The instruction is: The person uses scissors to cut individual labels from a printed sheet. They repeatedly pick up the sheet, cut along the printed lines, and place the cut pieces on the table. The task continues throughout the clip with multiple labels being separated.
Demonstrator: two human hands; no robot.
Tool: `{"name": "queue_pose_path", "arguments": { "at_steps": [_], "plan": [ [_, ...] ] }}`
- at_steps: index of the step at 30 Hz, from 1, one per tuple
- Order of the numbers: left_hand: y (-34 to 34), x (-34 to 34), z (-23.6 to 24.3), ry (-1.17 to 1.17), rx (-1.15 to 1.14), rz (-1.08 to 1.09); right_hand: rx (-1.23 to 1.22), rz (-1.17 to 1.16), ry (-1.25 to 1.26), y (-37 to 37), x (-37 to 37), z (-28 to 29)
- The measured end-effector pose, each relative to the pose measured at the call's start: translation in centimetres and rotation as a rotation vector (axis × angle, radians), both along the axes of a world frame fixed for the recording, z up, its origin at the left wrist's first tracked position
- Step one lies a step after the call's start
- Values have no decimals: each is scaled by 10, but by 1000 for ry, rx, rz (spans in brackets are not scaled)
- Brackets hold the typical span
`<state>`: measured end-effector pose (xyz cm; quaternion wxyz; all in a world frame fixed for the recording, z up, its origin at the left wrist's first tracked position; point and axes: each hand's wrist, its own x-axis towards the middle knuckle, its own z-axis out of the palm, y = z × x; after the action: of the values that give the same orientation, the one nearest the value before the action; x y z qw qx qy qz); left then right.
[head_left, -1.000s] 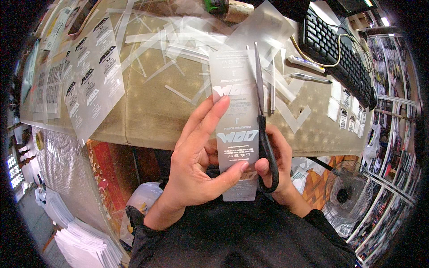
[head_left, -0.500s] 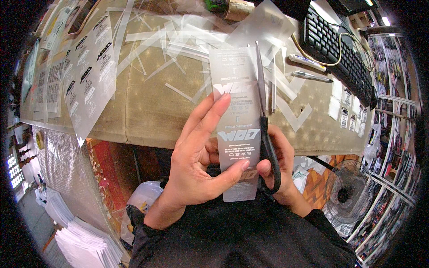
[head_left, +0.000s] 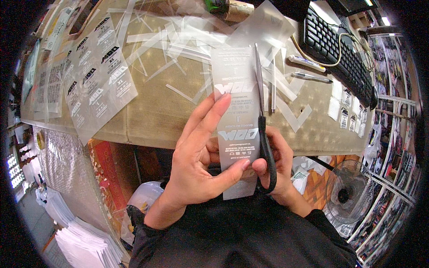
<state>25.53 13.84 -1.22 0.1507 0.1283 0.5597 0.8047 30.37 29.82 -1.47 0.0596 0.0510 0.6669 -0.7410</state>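
Upright in front of me is a long translucent film strip (head_left: 234,118) with white printed logos and small symbols. My left hand (head_left: 192,165) grips it from the left side, with its fingers along the left part and the thumb across the lower part. My right hand (head_left: 282,172) is closed round the black handles of a pair of scissors (head_left: 271,166). Their blades point away from me along the strip's right edge and look nearly closed. Part of the right fingers is hidden behind the handles.
Film offcuts (head_left: 178,44) lie scattered over the far table (head_left: 156,111). A printed film sheet (head_left: 100,89) rests at the left. On the right are a black keyboard (head_left: 337,53), a marker (head_left: 307,63), a pen (head_left: 312,77) and small cut labels (head_left: 344,117). A fan (head_left: 344,195) stands below.
The scissors' blades have come closer together along the strip's right edge. At the left, the printed sheet has spread out to the right. My left hand has hardly moved.
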Motion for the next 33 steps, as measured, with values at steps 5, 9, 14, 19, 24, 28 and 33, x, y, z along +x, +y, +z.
{"name": "queue_pose_path", "arguments": {
  "at_steps": [5, 9, 14, 19, 24, 28, 33],
  "plan": [
    [-2, -1, -3, -10, 17, -18, 46, -17, -19, -2, 1, -1],
    [0, -1, -7, -27, 28, -9, 40, -31, -21, -3, 1, -3],
    [-1, -1, -10, -82, 28, -48, -43, -88, -85, -7, 0, 0],
    [-5, -3, -14, -87, -15, -63, -106, -51, -261, 3, 2, 4],
    [-36, -13, 0, -70, -80, -248, -227, 48, -232, 33, 4, 10],
    [-55, -12, 10, 11, -186, -423, -213, 167, -309, 66, 5, 16],
    [-64, -14, 17, 116, -318, -536, -100, 336, -281, 89, -4, 29]
  ]
}}
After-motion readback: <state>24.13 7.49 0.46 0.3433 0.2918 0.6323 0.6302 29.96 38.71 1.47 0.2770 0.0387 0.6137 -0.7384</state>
